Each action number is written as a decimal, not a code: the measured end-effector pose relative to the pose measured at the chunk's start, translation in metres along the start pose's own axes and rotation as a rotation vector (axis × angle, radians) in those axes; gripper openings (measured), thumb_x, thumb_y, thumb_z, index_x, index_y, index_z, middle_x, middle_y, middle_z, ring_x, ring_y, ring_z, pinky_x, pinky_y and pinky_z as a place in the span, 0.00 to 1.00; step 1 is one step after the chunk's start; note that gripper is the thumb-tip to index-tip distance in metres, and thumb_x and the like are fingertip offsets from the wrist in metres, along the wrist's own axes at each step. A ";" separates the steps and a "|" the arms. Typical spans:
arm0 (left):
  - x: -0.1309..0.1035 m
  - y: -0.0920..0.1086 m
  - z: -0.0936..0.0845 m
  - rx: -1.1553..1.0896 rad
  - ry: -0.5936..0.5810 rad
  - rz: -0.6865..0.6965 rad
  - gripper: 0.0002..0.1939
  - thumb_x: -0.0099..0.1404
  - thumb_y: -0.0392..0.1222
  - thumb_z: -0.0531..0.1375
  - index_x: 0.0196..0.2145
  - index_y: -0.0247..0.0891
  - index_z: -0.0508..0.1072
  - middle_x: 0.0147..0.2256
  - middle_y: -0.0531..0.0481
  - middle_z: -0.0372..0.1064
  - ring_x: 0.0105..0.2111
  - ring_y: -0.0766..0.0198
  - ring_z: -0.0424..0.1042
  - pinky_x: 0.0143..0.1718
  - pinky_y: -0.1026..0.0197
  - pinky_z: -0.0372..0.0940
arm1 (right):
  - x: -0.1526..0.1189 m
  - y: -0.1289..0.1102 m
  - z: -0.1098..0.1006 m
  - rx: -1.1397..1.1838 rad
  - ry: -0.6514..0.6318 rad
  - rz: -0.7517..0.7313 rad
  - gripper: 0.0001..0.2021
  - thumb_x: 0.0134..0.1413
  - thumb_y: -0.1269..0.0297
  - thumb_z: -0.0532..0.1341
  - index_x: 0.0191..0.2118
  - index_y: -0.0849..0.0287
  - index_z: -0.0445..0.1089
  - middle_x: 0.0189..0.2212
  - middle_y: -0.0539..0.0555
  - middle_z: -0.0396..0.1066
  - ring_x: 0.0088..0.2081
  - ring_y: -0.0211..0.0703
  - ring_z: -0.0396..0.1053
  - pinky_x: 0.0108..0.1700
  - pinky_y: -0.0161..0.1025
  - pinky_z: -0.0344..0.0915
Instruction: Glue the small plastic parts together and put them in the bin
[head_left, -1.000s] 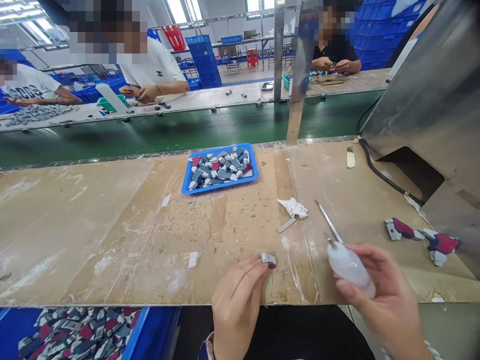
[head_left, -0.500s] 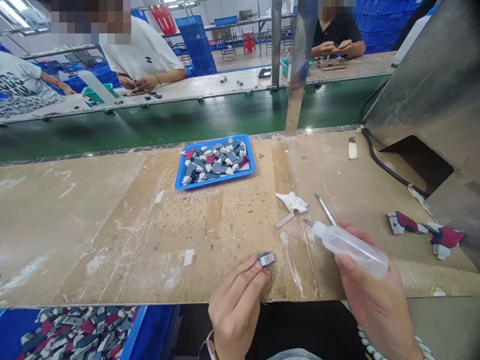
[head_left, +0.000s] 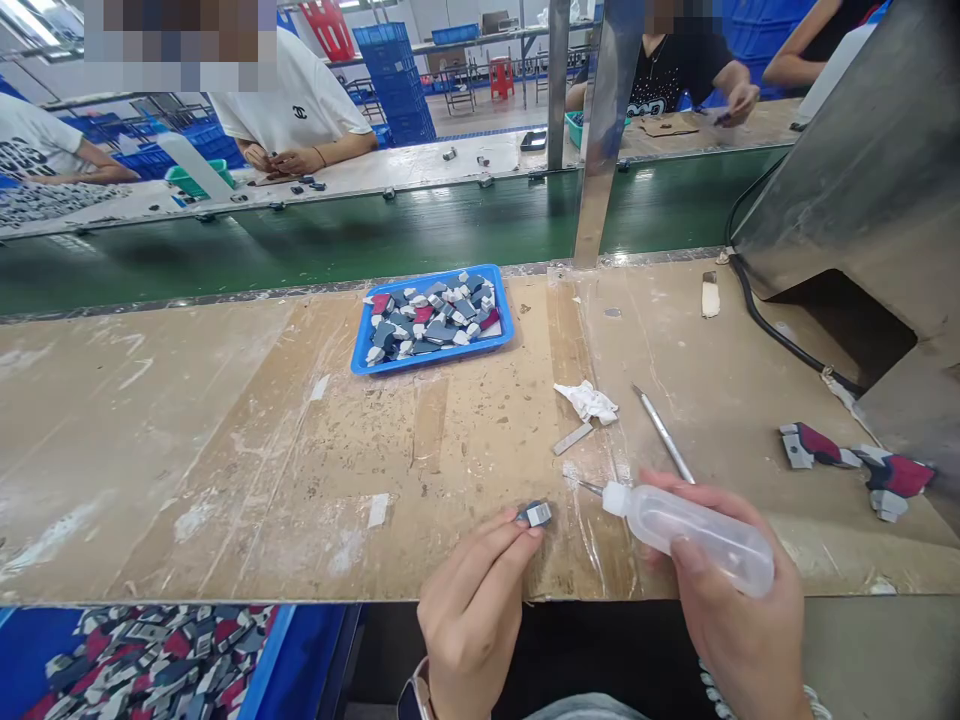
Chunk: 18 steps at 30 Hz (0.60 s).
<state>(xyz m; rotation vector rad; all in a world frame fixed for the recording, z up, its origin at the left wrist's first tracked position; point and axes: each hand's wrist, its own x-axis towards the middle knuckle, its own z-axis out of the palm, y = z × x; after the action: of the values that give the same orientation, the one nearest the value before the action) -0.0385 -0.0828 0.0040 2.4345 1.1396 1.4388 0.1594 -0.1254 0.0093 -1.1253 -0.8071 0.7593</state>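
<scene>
My left hand (head_left: 480,600) pinches a small dark blue and white part (head_left: 537,514) by its left side, low over the front of the table. In my right hand (head_left: 735,590) is a translucent squeeze bottle (head_left: 694,530) with a white cap. Its thin metal needle points left, its tip above and to the right of the small part and apart from it. A metal pen-like tool (head_left: 664,432) lies just beyond my right hand. A crumpled white tissue (head_left: 586,402) and a small grey strip (head_left: 572,439) lie past the needle.
A blue tray (head_left: 358,366) of dark, white and red parts stands further back. Joined red and grey pieces (head_left: 896,474) lie at the right, by a metal housing (head_left: 840,180). A green conveyor belt (head_left: 300,250) crosses behind. Below left is a blue bin (head_left: 274,650) of parts. People sit opposite.
The bottle has moved left and slightly down with my right hand, bringing its needle nearer the small part. My left hand is almost unmoved. Across the belt, a person's hand has moved outward.
</scene>
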 end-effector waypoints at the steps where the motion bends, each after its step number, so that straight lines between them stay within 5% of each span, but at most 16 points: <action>1: 0.001 0.001 0.000 0.003 0.001 0.001 0.17 0.61 0.16 0.62 0.42 0.32 0.78 0.40 0.46 0.78 0.46 0.60 0.78 0.50 0.59 0.76 | 0.000 0.000 0.002 -0.014 0.019 -0.008 0.14 0.53 0.69 0.72 0.46 0.55 0.75 0.49 0.60 0.77 0.48 0.51 0.77 0.40 0.35 0.78; 4: 0.001 0.001 0.001 -0.011 0.015 -0.004 0.18 0.60 0.16 0.62 0.43 0.32 0.78 0.41 0.46 0.78 0.47 0.60 0.78 0.51 0.58 0.76 | 0.002 0.001 0.007 -0.039 0.077 -0.021 0.16 0.49 0.70 0.74 0.43 0.56 0.74 0.46 0.58 0.77 0.50 0.49 0.76 0.47 0.36 0.76; 10: -0.005 -0.002 0.003 -0.019 0.016 0.007 0.22 0.58 0.13 0.63 0.44 0.33 0.78 0.42 0.47 0.78 0.48 0.59 0.77 0.51 0.57 0.75 | 0.001 0.002 0.016 -0.033 0.141 -0.070 0.07 0.55 0.63 0.71 0.38 0.56 0.74 0.37 0.55 0.75 0.41 0.46 0.75 0.42 0.38 0.74; 18: -0.006 -0.002 0.006 -0.056 0.079 0.043 0.19 0.57 0.14 0.65 0.43 0.29 0.78 0.41 0.44 0.78 0.48 0.56 0.77 0.50 0.53 0.77 | 0.002 -0.002 0.025 -0.206 0.023 -0.203 0.09 0.56 0.58 0.70 0.38 0.55 0.75 0.34 0.54 0.77 0.37 0.45 0.76 0.36 0.35 0.74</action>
<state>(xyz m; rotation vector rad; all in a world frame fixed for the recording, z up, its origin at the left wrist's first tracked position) -0.0370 -0.0835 -0.0046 2.3983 1.0523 1.5704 0.1396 -0.1121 0.0167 -1.2115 -0.9804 0.5015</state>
